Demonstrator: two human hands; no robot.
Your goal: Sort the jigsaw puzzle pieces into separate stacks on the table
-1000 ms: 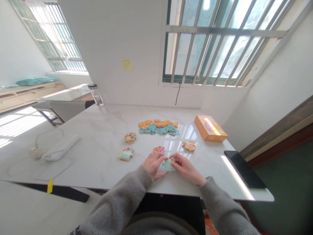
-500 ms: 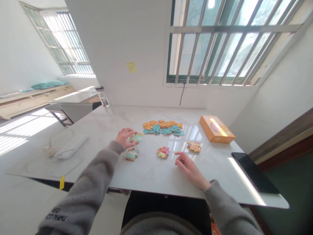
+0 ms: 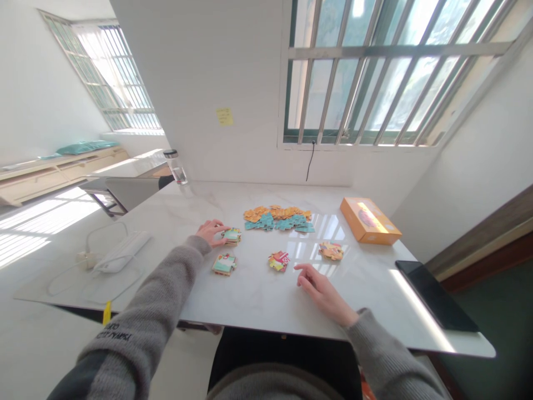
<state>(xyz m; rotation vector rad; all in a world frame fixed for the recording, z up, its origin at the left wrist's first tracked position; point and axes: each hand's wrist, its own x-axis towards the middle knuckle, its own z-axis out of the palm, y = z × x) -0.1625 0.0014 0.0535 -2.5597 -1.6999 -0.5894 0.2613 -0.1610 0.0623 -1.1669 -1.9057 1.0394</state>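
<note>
My left hand (image 3: 211, 232) rests at the left edge of a small pile of puzzle pieces (image 3: 233, 236), pale green on top. Its thumb and fingers are apart, touching or very near that pile. Just in front lies another stack of green-and-white puzzle pieces (image 3: 225, 264). My right hand (image 3: 318, 286) lies on the table with its index finger out and the other fingers loosely curled, holding nothing. Left of it sits a red-and-yellow pile of puzzle pieces (image 3: 278, 261). An orange-toned pile of pieces (image 3: 331, 250) lies beyond that hand, to the right.
At the back of the white table (image 3: 250, 303) spreads a heap of orange (image 3: 291, 212) and teal puzzle pieces (image 3: 293, 222). An orange box (image 3: 370, 220) and a black tablet (image 3: 435, 294) are on the right. A power strip (image 3: 124, 251) with cables and a bottle (image 3: 176, 168) are on the left.
My left hand has drawn back slightly to the left, and the pale green piece now lies flat on its pile. My right hand has barely shifted.
</note>
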